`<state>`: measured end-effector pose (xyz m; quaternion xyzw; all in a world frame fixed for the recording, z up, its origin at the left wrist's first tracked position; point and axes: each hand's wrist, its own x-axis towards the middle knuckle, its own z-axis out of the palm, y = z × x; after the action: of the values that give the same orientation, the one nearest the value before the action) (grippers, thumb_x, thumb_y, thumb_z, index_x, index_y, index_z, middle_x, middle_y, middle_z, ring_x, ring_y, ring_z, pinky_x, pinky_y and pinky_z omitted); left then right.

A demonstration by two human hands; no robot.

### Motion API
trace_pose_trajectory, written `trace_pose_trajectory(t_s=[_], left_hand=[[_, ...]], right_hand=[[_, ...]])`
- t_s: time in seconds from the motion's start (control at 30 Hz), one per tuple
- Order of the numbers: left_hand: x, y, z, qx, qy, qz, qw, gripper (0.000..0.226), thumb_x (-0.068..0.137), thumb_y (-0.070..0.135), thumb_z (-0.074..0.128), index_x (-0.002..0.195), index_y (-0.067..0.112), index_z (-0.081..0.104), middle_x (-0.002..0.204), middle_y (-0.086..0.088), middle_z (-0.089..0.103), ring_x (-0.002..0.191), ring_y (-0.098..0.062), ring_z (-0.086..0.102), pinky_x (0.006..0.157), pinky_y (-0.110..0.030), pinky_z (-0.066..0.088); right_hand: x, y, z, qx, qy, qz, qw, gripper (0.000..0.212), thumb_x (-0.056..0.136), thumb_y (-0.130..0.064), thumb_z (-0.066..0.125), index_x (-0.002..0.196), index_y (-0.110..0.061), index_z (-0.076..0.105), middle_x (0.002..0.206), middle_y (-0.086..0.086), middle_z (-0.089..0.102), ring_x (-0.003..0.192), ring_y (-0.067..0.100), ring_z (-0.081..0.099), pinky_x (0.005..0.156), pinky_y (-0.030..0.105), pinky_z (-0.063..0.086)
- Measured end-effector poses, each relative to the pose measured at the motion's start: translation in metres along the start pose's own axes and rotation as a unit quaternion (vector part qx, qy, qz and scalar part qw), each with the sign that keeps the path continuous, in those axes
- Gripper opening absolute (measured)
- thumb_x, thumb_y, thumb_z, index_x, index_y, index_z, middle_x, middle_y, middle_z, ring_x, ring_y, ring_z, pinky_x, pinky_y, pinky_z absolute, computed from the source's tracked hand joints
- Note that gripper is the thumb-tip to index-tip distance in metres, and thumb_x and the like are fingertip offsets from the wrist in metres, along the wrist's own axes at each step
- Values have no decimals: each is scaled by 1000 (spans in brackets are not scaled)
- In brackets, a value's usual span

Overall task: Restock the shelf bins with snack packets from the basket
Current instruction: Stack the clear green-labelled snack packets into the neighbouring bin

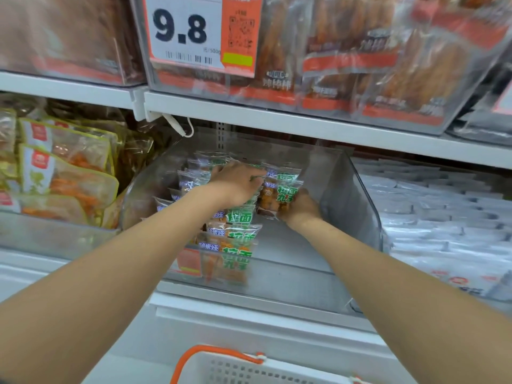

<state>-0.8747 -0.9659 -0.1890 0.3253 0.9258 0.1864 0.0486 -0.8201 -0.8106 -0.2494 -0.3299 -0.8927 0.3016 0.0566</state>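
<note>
A clear plastic shelf bin (352, 200) on the middle shelf holds several small snack packets (238, 234) with green and blue print, lined up along its left half. My left hand (235, 184) reaches deep into the bin and lies on top of the rear packets, fingers curled over them. My right hand (300, 207) grips a small bunch of the same packets (279, 195) from below, held upright beside the row. The white basket (249, 370) with orange handles sits at the bottom edge, its contents hidden.
The bin's right half shows bare floor. A left bin holds yellow-edged packets (66, 173). White packets (443, 217) fill the bin on the right. The upper shelf (277, 120) hangs low over the bin, with a 9.8 price tag (188, 31) and orange packs.
</note>
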Motion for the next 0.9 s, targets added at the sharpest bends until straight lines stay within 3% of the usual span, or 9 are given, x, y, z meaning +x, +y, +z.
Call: trace_pose_trajectory(t_s=[0.13, 0.2, 0.27, 0.33, 0.4, 0.47, 0.7, 0.8, 0.9], left_hand=[[-8, 5, -5, 10, 3, -7, 1000, 42, 105, 42, 28, 147, 39, 37, 158, 6, 27, 148, -22, 16, 118, -44, 8], [-16, 9, -8, 31, 23, -10, 999, 42, 105, 42, 30, 145, 36, 39, 157, 3, 30, 146, -23, 19, 117, -44, 12], [-28, 15, -9, 25, 71, 4, 997, 37, 102, 40, 39, 136, 30, 50, 147, -3, 45, 138, -26, 34, 113, -44, 26], [-50, 29, -9, -20, 153, 24, 988, 24, 97, 36, 50, 113, 22, 59, 117, -7, 64, 110, -29, 57, 91, -40, 47], [-78, 48, -10, -52, 230, 10, 972, 13, 90, 34, 54, 92, 22, 56, 88, -1, 64, 83, -27, 59, 70, -35, 48], [-110, 65, -8, -64, 253, -20, 965, 13, 86, 33, 54, 80, 22, 52, 75, 4, 58, 74, -24, 51, 63, -32, 38], [-206, 81, 58, -144, 55, -90, 984, 29, 85, 31, 55, 61, 16, 48, 60, 0, 53, 68, -27, 55, 58, -32, 37], [-227, 74, 108, -161, -81, -97, 979, 31, 89, 30, 52, 66, 10, 58, 66, -6, 64, 74, -32, 64, 66, -38, 49], [-239, 59, 157, -160, -194, -101, 963, 35, 93, 27, 51, 85, -3, 68, 84, -15, 72, 81, -31, 67, 74, -40, 53]], right_hand=[[-8, -2, -10, 43, -34, 72, 996, 77, 82, -7, 68, 145, 1, 24, 112, 12, 54, 108, 26, 60, 69, 27, 46], [-18, -2, -18, 52, -26, 63, 996, 67, 83, -7, 67, 138, 2, 30, 103, 9, 49, 98, 25, 59, 62, 28, 44], [-38, -5, -29, 76, 11, -18, 997, 47, 85, -10, 68, 123, -5, 42, 99, 6, 50, 90, 23, 55, 58, 28, 41], [-69, -6, -41, 103, 75, -134, 983, 27, 83, -12, 70, 105, -12, 54, 88, 0, 55, 82, 17, 55, 62, 23, 41], [-108, -6, -52, 152, 108, -226, 956, 17, 82, -6, 65, 92, -17, 58, 76, -4, 55, 70, 9, 51, 59, 14, 37], [-144, 0, -58, 161, 115, -281, 939, 18, 81, -4, 65, 86, -19, 58, 71, -4, 55, 61, 4, 48, 59, 9, 36], [-228, 80, -35, 102, 24, -260, 960, 16, 82, -6, 64, 89, -20, 58, 77, -6, 59, 59, 4, 49, 59, 24, 39], [-240, 130, -10, 48, -103, -188, 975, 12, 85, -8, 62, 91, -18, 59, 87, -1, 64, 65, 11, 55, 62, 29, 47], [-236, 188, 18, -27, -256, -130, 957, 14, 87, -12, 68, 100, -12, 64, 94, 2, 65, 79, 15, 58, 76, 31, 50]])
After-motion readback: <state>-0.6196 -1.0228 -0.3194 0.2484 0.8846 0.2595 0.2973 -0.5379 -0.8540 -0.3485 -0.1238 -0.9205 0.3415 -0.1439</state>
